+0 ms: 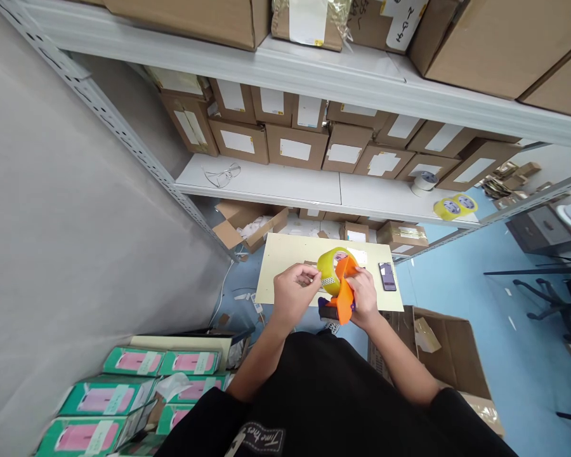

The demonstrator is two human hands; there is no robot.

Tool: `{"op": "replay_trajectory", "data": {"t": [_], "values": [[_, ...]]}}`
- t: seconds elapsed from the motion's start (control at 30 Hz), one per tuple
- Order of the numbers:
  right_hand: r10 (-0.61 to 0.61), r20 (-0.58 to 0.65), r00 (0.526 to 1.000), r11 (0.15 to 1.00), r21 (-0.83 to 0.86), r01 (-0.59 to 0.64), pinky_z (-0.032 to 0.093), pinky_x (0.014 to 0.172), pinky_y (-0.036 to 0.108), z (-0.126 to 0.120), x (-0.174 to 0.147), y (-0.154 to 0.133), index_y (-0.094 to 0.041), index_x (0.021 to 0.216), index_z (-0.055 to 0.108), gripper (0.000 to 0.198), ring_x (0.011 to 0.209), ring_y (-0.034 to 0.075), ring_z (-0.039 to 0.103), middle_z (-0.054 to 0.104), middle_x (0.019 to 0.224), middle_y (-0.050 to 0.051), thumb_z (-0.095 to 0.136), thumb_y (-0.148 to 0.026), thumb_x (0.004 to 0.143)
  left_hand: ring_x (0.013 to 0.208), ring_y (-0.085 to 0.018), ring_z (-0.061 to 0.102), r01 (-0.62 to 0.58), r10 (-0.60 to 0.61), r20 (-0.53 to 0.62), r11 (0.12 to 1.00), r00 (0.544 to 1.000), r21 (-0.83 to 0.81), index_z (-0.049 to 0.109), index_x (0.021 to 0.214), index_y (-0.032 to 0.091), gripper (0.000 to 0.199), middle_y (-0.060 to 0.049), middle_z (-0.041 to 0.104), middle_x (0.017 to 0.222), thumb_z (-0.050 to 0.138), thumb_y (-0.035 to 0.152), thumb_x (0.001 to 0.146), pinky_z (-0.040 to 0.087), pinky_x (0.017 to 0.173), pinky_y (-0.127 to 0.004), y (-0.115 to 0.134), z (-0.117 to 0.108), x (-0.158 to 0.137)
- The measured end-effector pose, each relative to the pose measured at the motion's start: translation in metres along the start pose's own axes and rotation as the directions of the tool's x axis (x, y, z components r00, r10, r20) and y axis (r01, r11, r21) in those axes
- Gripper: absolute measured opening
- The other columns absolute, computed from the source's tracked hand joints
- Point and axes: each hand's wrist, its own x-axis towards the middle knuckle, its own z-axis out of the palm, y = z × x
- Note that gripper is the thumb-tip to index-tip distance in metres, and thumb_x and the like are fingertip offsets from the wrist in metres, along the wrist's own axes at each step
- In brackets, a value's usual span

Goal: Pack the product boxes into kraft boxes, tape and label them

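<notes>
My right hand (pixel 364 296) grips an orange tape dispenser (pixel 345 297), held above the pale yellow table. A roll of yellow tape (pixel 328 265) sits on the dispenser, on the side facing my left hand. My left hand (pixel 295 289) has its thumb and forefinger pinched at the left edge of the roll; the end of the tape seems to be between the fingertips, though it is too small to see clearly. The dispenser's dark lower end (pixel 328 311) points toward my body. Beneath both hands the table (pixel 280 254) is partly hidden.
A phone (pixel 387 277) lies at the table's right side. Behind it, a shelf (pixel 285 184) holds labelled cartons, glasses (pixel 223 175), a white tape roll (pixel 424 183) and yellow tape rolls (pixel 450 208). Open cartons stand behind left (pixel 252 225) and at right (pixel 450 349); green boxes (pixel 99 397) are stacked lower left.
</notes>
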Motion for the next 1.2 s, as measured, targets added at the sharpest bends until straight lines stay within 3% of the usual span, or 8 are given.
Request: {"op": "replay_trajectory", "data": {"t": [0.1, 0.17, 0.5, 0.63, 0.8, 0.97, 1.07, 1.2], "values": [[-0.001, 0.011, 1.000, 1.000, -0.009, 0.001, 0.055, 0.093, 0.058, 0.001, -0.001, -0.001, -0.021, 0.127, 0.054, 0.036, 0.080, 0.024, 0.062, 0.062, 0.088, 0.006, 0.065, -0.030, 0.094, 0.070, -0.013, 0.073, 0.082, -0.080, 0.028, 0.993, 0.996, -0.087, 0.058, 0.104, 0.023, 0.029, 0.002, 0.077, 0.079, 0.075, 0.021, 0.081, 0.060, 0.068, -0.024, -0.003, 0.000, 0.002], [0.010, 0.013, 1.000, 1.000, -0.015, -0.010, 0.055, 0.093, 0.058, 0.002, -0.003, 0.000, -0.021, 0.128, 0.053, 0.037, 0.081, 0.026, 0.063, 0.063, 0.090, 0.007, 0.066, -0.030, 0.094, 0.071, -0.013, 0.073, 0.081, -0.077, 0.051, 0.992, 0.996, -0.092, 0.053, 0.106, 0.025, 0.032, 0.003, 0.077, 0.080, 0.074, 0.021, 0.082, 0.059, 0.069, -0.024, -0.004, 0.000, 0.001], [0.051, -0.005, 0.999, 0.999, 0.001, -0.051, 0.058, 0.089, 0.060, 0.004, -0.007, 0.000, -0.022, 0.131, 0.051, 0.044, 0.089, 0.029, 0.065, 0.063, 0.093, 0.008, 0.069, -0.030, 0.092, 0.074, -0.012, 0.071, -0.212, 0.212, -0.018, 0.977, 0.977, 0.032, 0.060, 0.093, 0.023, 0.011, -0.001, 0.076, 0.088, 0.070, 0.021, 0.089, 0.061, 0.075, -0.026, -0.016, 0.004, -0.013], [0.062, 0.024, 0.998, 0.998, 0.001, -0.062, 0.058, 0.088, 0.060, 0.005, -0.009, -0.002, -0.023, 0.130, 0.051, 0.041, 0.089, 0.029, 0.066, 0.063, 0.096, 0.009, 0.067, -0.032, 0.093, 0.080, -0.014, 0.073, -0.262, 0.265, -0.023, 0.962, 0.964, 0.076, 0.058, 0.084, 0.023, 0.013, -0.001, 0.076, 0.085, 0.070, 0.023, 0.090, 0.061, 0.080, -0.028, -0.018, 0.002, -0.016], [0.044, 0.009, 0.999, 0.999, 0.006, -0.044, 0.058, 0.087, 0.059, 0.006, -0.008, -0.004, -0.021, 0.133, 0.049, 0.046, 0.089, 0.029, 0.065, 0.064, 0.097, 0.010, 0.068, -0.030, 0.092, 0.082, -0.015, 0.073, -0.065, 0.065, -0.011, 0.997, 0.998, -0.041, 0.061, 0.089, 0.023, 0.014, -0.002, 0.075, 0.088, 0.073, 0.029, 0.089, 0.061, 0.079, -0.029, -0.019, 0.002, -0.014], [0.027, 0.071, 0.997, 1.000, 0.005, -0.028, 0.056, 0.092, 0.060, 0.006, -0.007, -0.005, -0.022, 0.132, 0.051, 0.043, 0.087, 0.028, 0.063, 0.063, 0.096, 0.008, 0.066, -0.030, 0.093, 0.078, -0.015, 0.070, 0.144, -0.127, 0.093, 0.969, 0.988, -0.200, 0.061, 0.092, 0.022, 0.030, -0.001, 0.071, 0.086, 0.085, 0.032, 0.077, 0.059, 0.073, -0.026, -0.022, 0.000, 0.000], [0.018, 0.084, 0.996, 1.000, -0.013, -0.017, 0.056, 0.092, 0.058, 0.006, -0.008, -0.005, -0.020, 0.132, 0.051, 0.043, 0.087, 0.028, 0.063, 0.063, 0.095, 0.009, 0.067, -0.029, 0.092, 0.076, -0.014, 0.068, 0.167, -0.142, 0.116, 0.955, 0.983, -0.247, 0.060, 0.088, 0.022, 0.028, -0.001, 0.069, 0.082, 0.084, 0.032, 0.078, 0.059, 0.073, -0.026, -0.022, -0.001, 0.002], [0.059, 0.105, 0.993, 0.998, -0.033, -0.055, 0.056, 0.088, 0.055, 0.009, -0.012, 0.001, -0.020, 0.131, 0.052, 0.045, 0.091, 0.030, 0.064, 0.064, 0.097, 0.010, 0.067, -0.026, 0.090, 0.077, -0.015, 0.067, 0.068, -0.064, 0.030, 0.982, 0.998, -0.174, 0.063, 0.084, 0.022, 0.018, -0.002, 0.068, 0.082, 0.079, 0.031, 0.083, 0.058, 0.075, -0.027, -0.022, 0.004, -0.010]]}}
